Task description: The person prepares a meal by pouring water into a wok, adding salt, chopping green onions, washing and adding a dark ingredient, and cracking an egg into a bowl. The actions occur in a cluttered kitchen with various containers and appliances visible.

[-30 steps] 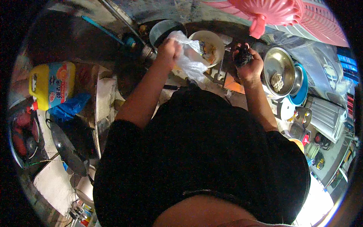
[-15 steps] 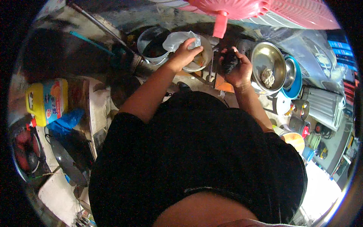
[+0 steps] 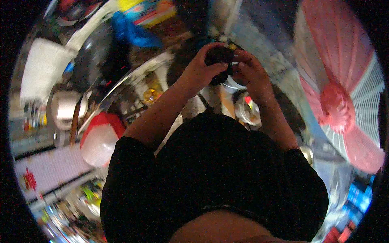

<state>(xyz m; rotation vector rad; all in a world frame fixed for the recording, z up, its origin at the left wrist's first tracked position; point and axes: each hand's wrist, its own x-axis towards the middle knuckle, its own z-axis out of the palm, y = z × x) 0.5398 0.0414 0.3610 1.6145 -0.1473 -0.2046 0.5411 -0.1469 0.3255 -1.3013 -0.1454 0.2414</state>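
Left hand [image 3: 204, 69]: plastic bag gone, now curled around the dark clump [image 3: 219, 56].
Right hand [image 3: 256, 75]: clump surrendered, fingers half-curled alongside, contact unclear; work now centres on the clump.
Counter [image 3: 135, 75]: clump held beyond its far end.
Pale bin [image 3: 240, 115]: blurred contents, something red.

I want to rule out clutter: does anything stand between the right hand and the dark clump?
Nothing visible stands between the right hand and the dark clump in the left hand; blur hides whether they touch.
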